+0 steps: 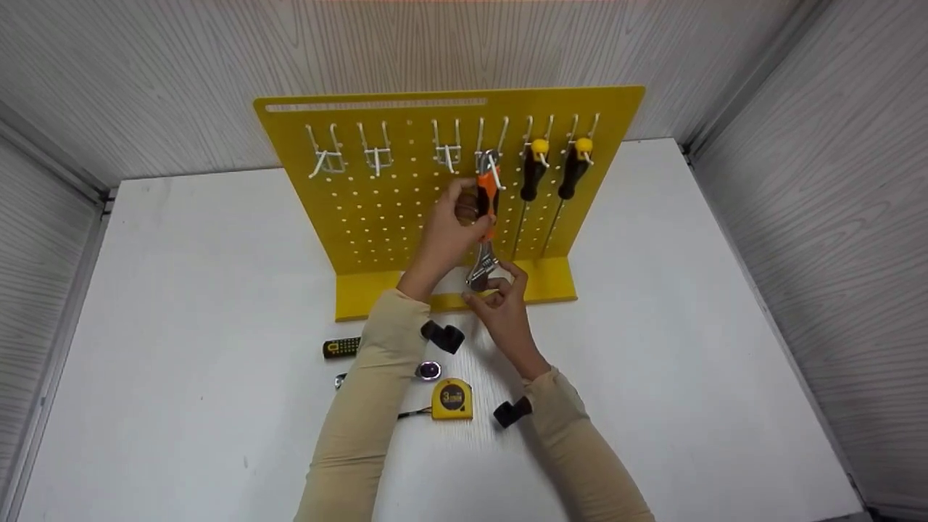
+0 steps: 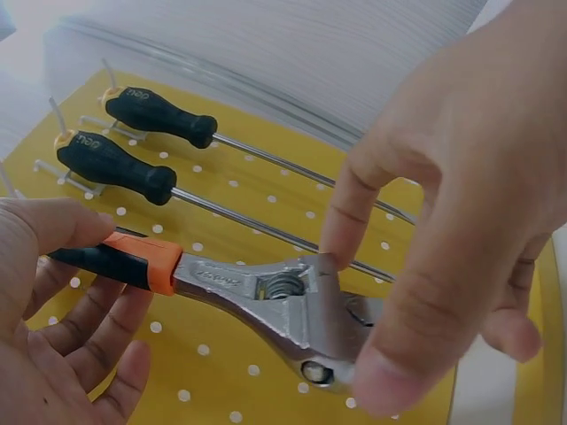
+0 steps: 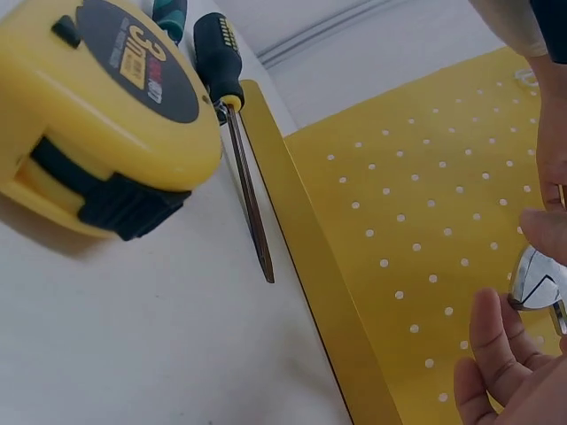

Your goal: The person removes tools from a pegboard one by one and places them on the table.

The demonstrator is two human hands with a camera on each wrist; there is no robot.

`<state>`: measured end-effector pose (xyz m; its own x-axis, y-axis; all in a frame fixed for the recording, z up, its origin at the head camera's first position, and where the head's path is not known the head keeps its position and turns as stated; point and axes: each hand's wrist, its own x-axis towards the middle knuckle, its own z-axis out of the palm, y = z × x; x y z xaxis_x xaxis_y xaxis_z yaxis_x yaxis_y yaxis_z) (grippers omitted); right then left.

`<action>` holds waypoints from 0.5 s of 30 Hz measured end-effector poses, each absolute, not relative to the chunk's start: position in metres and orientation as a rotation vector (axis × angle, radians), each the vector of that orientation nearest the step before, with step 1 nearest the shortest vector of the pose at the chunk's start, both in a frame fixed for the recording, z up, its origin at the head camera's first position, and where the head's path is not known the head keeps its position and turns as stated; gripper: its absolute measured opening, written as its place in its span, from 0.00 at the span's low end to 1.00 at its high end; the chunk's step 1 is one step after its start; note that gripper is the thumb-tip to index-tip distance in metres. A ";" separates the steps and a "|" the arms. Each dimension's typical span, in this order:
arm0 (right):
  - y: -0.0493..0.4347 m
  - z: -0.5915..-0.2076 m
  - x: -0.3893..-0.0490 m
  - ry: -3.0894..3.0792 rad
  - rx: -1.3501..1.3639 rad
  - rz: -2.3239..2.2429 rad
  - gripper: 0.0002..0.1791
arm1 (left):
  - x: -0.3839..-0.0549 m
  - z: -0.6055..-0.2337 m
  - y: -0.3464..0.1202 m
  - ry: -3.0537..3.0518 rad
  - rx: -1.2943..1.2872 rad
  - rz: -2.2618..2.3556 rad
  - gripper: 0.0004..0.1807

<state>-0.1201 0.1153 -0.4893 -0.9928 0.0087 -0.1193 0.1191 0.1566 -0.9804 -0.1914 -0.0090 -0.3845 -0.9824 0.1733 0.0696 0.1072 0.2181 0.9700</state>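
An adjustable wrench [image 1: 482, 264] with an orange and black handle hangs head-down in front of the yellow pegboard [image 1: 377, 217]. My left hand [image 1: 453, 228] grips its handle, thumb in front and fingers behind. The handle's ring end overlaps a white hook [image 1: 495, 172]. Below, my right hand [image 1: 507, 312] pinches the steel head between thumb and index finger. In the left wrist view the wrench's knurled screw [image 2: 282, 285] shows between the two hands. Only the tip of the head [image 3: 539, 282] appears in the right wrist view.
Two long screwdrivers [image 1: 534, 174] hang on hooks to the right. White hooks [image 1: 377, 156] line the board's left part. On the white table lie a yellow tape measure [image 1: 452, 399], a black and yellow handle [image 1: 341, 348] and a purple-centred tool end [image 1: 429, 370], partly behind the left sleeve.
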 end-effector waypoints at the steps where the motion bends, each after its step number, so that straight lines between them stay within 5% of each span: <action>1: 0.116 -0.489 -0.119 2.325 0.134 -1.983 0.42 | -0.192 -0.383 -0.009 2.413 0.278 1.905 0.25; 15: 0.119 -0.484 -0.111 2.378 0.155 -2.057 0.38 | -0.188 -0.380 -0.006 2.418 0.296 1.930 0.24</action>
<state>-0.1108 0.1190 -0.4842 -0.9951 0.0786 -0.0595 0.0702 0.1413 -0.9875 -0.1880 -0.0056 -0.3803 -0.9813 0.1690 0.0919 0.1271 0.2109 0.9692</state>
